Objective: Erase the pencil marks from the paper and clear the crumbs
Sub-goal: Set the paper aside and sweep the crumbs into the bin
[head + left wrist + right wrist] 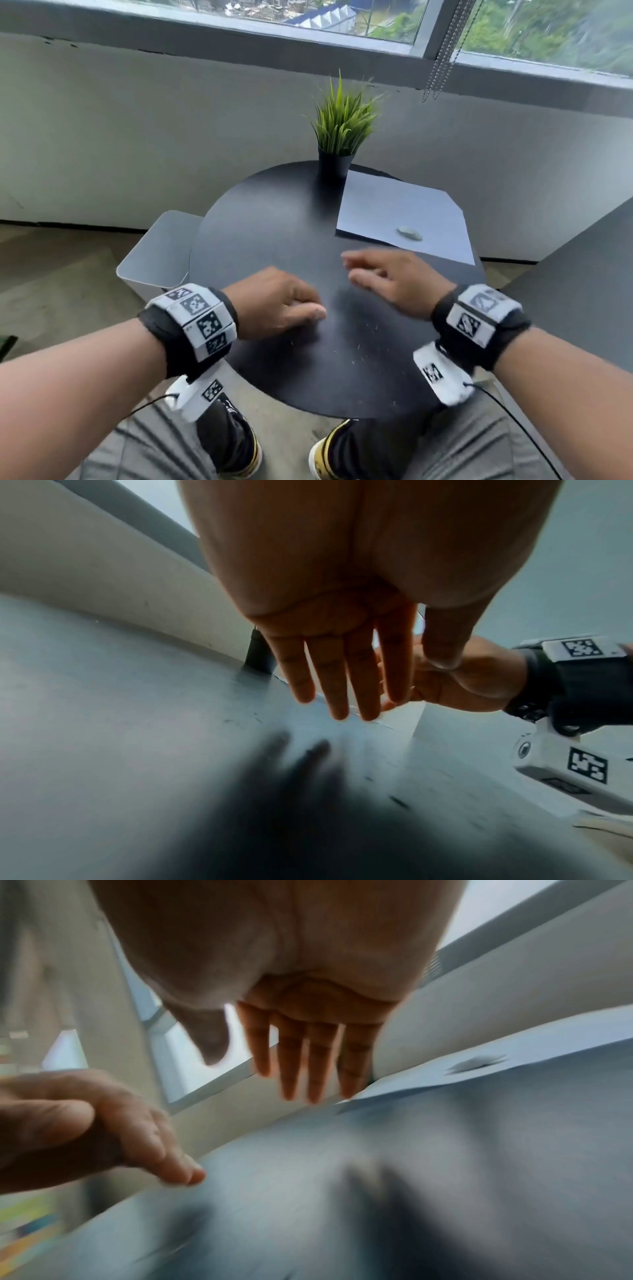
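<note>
A white sheet of paper [404,216] lies on the far right of the round black table [260,222], with a grey-white eraser [409,233] resting near its front edge. Pale eraser crumbs [363,353] are scattered on the table's near part. My left hand [284,305] hovers low over the table's middle, fingers straight, holding nothing. My right hand [387,277] is beside it, blurred, fingers extended and empty, just short of the paper. In the right wrist view its straight fingers [315,1064] point toward the paper's edge [514,1056].
A black pot with a green grass plant [337,137] stands at the table's far edge, touching the paper's corner. A white bin [161,250] sits on the floor left of the table. My knees and shoes are below the near edge.
</note>
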